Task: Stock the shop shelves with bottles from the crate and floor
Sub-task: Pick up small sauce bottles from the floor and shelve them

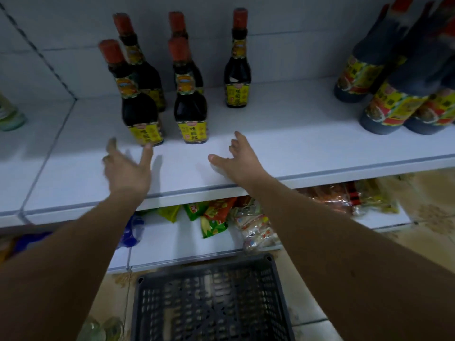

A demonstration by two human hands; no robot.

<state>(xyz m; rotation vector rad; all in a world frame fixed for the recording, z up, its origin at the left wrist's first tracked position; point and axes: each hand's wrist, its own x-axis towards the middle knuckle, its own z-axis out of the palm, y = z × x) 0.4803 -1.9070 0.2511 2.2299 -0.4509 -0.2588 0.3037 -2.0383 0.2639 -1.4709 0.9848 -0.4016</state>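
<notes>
At the far left edge a pale green bottle (9, 114) stands on the white shelf (283, 143), next to a seam where two shelf boards meet. The wall behind is plain white panelling with horizontal joints. The left hand (126, 169) reaches over the front of the shelf with fingers spread apart and empty, its blurred thumb tip just at the base of the front-left sauce bottle (139, 107). That bottle leads a cluster of five dark, red-capped, yellow-labelled bottles: a second front bottle (190, 107) stands beside it, two more stand behind them, and a fifth bottle (237, 70) stands alone further back and to the right. The right hand (240, 161) hovers over bare shelf surface near the front lip, fingers loosely apart and holding nothing. On the far right, larger dark bottles (384, 104) with yellow and red labels crowd together. Beneath, a lower shelf (172, 242) holds coloured snack packets (216, 217). On the patterned tile floor (430, 205) below sits a dark plastic crate (211, 301), its lattice base showing, with clear bottles (103, 328) blurred at its left.
</notes>
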